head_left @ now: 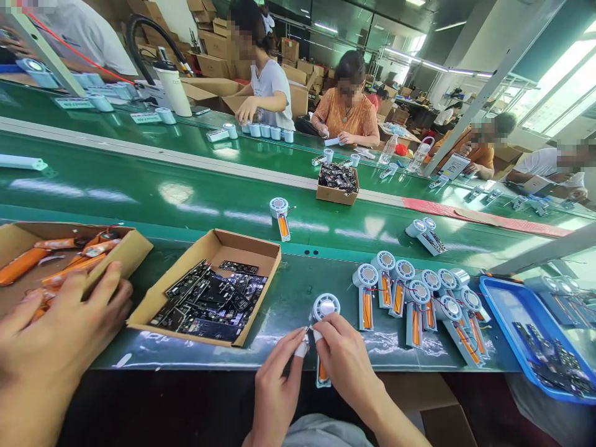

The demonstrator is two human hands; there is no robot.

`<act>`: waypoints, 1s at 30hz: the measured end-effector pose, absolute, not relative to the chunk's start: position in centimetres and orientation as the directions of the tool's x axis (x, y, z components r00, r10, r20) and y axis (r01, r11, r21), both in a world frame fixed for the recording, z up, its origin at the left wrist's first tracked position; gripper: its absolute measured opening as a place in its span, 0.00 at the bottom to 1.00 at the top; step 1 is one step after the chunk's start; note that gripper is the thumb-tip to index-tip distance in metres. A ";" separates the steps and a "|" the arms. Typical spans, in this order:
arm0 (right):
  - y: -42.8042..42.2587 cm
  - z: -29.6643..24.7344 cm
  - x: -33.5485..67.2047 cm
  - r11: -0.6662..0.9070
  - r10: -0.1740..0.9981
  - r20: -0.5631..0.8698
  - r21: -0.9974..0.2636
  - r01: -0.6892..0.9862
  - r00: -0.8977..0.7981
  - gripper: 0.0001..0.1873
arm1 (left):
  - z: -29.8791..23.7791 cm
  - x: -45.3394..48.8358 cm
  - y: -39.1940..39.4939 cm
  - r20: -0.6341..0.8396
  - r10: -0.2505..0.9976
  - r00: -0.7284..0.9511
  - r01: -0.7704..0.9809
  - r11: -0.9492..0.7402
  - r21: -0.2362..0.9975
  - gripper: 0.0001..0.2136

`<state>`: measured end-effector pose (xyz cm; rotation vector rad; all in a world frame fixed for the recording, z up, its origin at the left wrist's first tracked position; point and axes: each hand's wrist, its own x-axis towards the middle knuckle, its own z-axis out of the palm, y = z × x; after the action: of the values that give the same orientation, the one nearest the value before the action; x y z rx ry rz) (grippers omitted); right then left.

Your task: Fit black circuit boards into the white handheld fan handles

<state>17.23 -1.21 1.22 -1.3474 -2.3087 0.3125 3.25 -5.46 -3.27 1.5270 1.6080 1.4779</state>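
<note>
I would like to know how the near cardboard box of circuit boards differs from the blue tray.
Colour and material: the cardboard box is brown, while the blue tray looks like plastic.
Fill: circuit boards cover most of the box's floor; the tray shows a wide bare part at its far end.
Place: the box is left of the picture's centre, the tray at the right edge.
Shared: both hold loose, dark boards.

L hand [278, 380], R hand [348, 355] over lt-blue unit [326, 307]
</note>
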 end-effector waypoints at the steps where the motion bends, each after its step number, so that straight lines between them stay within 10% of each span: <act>1: -1.2 1.2 17.2 0.493 0.869 0.267 -0.412 0.766 -0.416 0.13 | -3.5 3.2 -5.5 0.393 0.884 -0.252 0.446 -0.255 0.858 0.12; 22: -1.5 -0.8 14.7 0.361 0.883 0.446 -0.439 0.823 -0.150 0.09 | -4.8 4.1 -5.4 0.622 0.764 -0.169 0.629 -0.402 0.665 0.15; 30: -0.5 -0.5 16.4 0.549 0.830 0.411 -0.485 0.681 -0.376 0.12 | -3.9 2.4 -4.6 0.482 0.859 -0.174 0.500 -0.345 0.794 0.13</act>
<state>16.35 -0.47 -0.51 -1.2108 -2.1619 0.3110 2.41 -4.63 -3.91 1.7657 1.5574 1.5257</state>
